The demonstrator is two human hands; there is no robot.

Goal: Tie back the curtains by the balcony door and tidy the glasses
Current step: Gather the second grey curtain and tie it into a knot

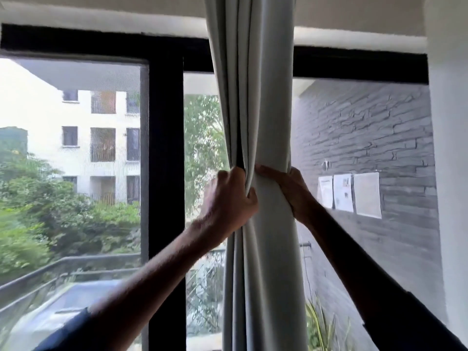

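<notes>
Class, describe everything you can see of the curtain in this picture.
The curtain is pale grey-white, plain, thick-looking cloth. It runs past the picture's top and bottom edges, gathered into a narrow bundle of long upright folds before the dark window frame. The left hand and right hand grip it from either side at mid-height, squeezing it narrower there. No tie-back shows.

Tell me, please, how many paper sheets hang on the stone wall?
3, in a row right of the curtain: left sheet, middle sheet, right sheet. The curtain could hide more.
</notes>
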